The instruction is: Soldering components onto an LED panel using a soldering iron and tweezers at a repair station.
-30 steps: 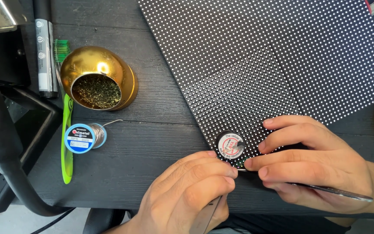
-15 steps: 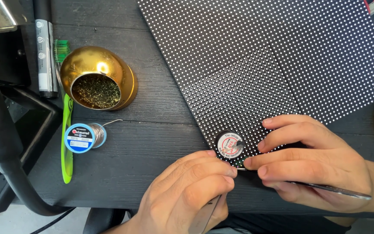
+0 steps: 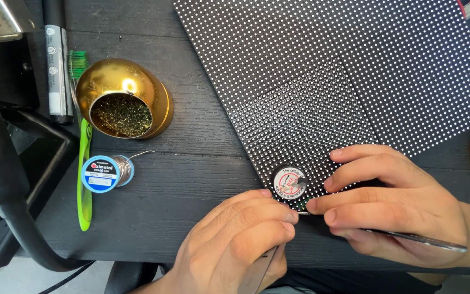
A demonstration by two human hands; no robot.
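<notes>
Pinching slender metal tools, both the left hand [image 3: 235,239] and right hand [image 3: 393,198] are converging at the dotted panel [image 3: 354,81] edge, where a slip is risking scratched pixels.

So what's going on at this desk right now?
A person works with both hands at the near edge of a black dotted panel on a dark wooden table. The left hand and right hand meet fingertip to fingertip beside a small round labelled disc, each gripping a thin metal tool. A gold bowl of brass wool, a blue solder spool and a green-handled brush sit aside, untouched.
</notes>
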